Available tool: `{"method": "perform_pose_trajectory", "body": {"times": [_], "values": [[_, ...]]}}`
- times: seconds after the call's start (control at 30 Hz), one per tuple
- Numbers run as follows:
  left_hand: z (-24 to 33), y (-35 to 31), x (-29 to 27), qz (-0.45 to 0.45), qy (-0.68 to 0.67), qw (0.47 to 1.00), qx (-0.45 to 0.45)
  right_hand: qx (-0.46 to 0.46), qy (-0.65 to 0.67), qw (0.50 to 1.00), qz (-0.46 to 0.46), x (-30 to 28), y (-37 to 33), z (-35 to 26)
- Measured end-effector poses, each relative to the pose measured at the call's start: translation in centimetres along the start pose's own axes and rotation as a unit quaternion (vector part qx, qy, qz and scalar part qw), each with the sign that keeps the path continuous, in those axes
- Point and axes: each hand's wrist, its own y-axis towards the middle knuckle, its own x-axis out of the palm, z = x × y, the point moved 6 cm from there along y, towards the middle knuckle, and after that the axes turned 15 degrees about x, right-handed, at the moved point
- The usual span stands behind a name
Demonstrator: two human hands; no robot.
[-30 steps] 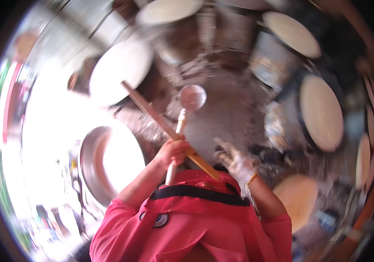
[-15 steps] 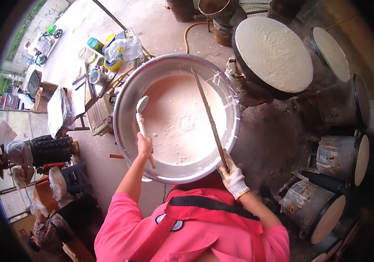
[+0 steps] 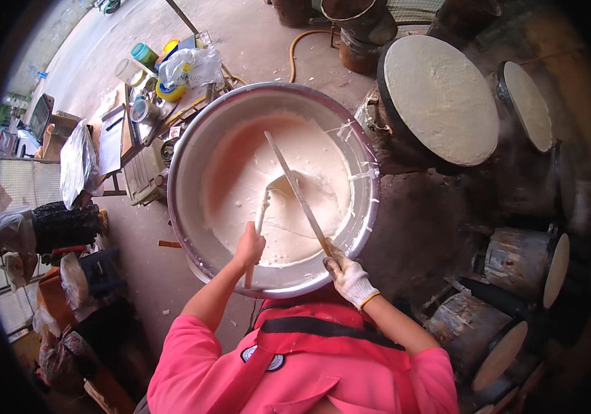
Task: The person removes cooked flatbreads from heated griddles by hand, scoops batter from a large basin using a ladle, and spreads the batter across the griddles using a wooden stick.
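A big metal basin point(image 3: 189, 165) holds creamy pale liquid batter point(image 3: 237, 190), with white streaks on its right inner wall. My bare left hand point(image 3: 250, 244) is closed around the handle of a batter-coated ladle point(image 3: 262, 210). The ladle's head reaches the batter near the middle, partly hidden behind a stick. My right hand point(image 3: 348, 277), in a white work glove, grips the lower end of that long, thin stick point(image 3: 300, 199). The stick slants up and left over the batter, its far part crossing in front of the ladle's head.
Large round drums with pale tops point(image 3: 440, 100) stand to the right, several tipped sideways lower down. At the left, a cluttered table holds jars, tape and a plastic bag point(image 3: 191, 67). A yellow hose point(image 3: 294, 55) lies beyond the basin. Bags and boxes fill the lower left.
My left hand has swung the ladle right, from the basin's left wall into the batter's middle. My right hand has moved left, and the stick's tip with it.
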Motion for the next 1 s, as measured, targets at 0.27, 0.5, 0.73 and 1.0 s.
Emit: {"method": "perform_pose_trajectory", "body": {"times": [0.27,0.5,0.73,1.0], "values": [[9.0,1.3,12.9,-0.232,-0.911,0.305,-0.155,-0.003,0.028,0.998,-0.052,-1.3,-1.7,12.1],[24.2,-4.6,13.8,-0.241,-0.926,0.289,0.025,-0.050,-0.137,0.989,0.000,-11.2,-12.0,6.3],[36.7,-14.9,11.1,-0.246,-0.900,0.322,0.159,-0.155,-0.174,0.972,0.019,-17.3,-19.4,3.9],[42.0,-24.0,4.7,-0.213,-0.843,0.392,0.300,-0.334,-0.043,0.940,-0.057,-19.5,-24.1,-0.8]]}}
